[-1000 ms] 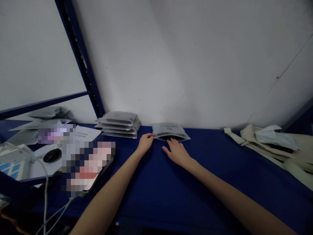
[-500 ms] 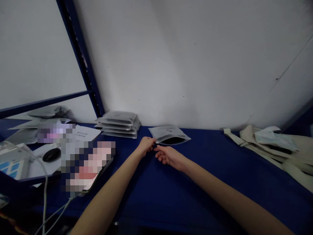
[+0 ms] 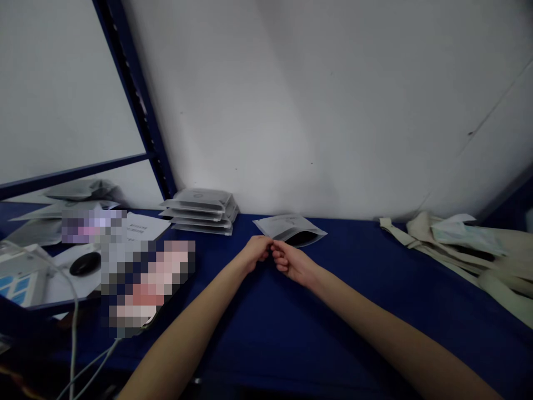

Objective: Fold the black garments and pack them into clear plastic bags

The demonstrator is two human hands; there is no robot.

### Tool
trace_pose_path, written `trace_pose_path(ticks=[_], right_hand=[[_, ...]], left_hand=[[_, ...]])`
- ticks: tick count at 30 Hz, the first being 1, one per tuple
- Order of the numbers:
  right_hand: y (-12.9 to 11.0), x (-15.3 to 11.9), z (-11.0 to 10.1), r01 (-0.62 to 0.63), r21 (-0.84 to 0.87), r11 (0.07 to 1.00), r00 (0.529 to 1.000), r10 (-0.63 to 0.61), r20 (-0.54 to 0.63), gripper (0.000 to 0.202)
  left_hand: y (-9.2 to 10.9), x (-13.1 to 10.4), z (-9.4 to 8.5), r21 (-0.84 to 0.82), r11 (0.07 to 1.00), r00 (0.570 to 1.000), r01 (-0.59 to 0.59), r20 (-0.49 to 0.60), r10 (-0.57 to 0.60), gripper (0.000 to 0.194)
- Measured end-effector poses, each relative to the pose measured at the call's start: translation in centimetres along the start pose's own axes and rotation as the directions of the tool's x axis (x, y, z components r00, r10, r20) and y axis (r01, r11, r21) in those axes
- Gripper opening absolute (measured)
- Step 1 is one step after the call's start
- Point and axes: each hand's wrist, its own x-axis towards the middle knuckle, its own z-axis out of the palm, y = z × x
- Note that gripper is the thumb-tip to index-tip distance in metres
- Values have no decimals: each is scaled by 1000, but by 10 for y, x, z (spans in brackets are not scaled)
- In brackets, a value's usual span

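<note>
A translucent zip bag (image 3: 280,224) lies on the blue table (image 3: 258,328) near the wall, its mouth gaping toward the right front with a dark inside. At its near left edge, my left hand (image 3: 257,251) is closed in a pinch. Just right of it, my right hand (image 3: 291,262) has its fingers curled together, its fingertips meeting those of the left hand. Whatever lies between the fingertips is too small or hidden to make out.
Several similar bags are stacked (image 3: 200,210) left of the hands. Farther left are a blurred phone-like object (image 3: 156,278), a black mouse (image 3: 85,264), papers (image 3: 145,226) and white cables (image 3: 75,322). Beige cloth bags (image 3: 449,244) lie at the right.
My left hand has moved slightly right. My right hand's fingers have closed in and now meet the left fingertips. The bag's near left corner is now covered by the hands.
</note>
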Motion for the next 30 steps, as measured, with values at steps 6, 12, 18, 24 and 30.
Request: trace_pose_path(ticks=[6, 12, 18, 24, 30], right_hand=[[-7, 6, -5, 80, 26, 996, 994, -78, -71, 27], [-18, 13, -17, 144, 17, 989, 977, -140, -163, 24], [-33, 15, -39, 225, -26, 974, 938, -223, -265, 23], [-48, 14, -57, 278, -119, 953, 887, -303, -348, 21], [-48, 13, -69, 194, -240, 951, 906, -268, -328, 20]], left_hand=[[1, 4, 3, -111, 994, 997, -18, -80, 9, 18], [6, 10, -9, -201, 980, 986, -14, -163, -19, 20], [8, 18, -35, -276, 961, 964, -23, -260, -52, 22], [7, 23, -45, -290, 957, 946, -28, -318, -68, 21], [3, 23, -46, -238, 971, 941, -5, -331, -76, 20]])
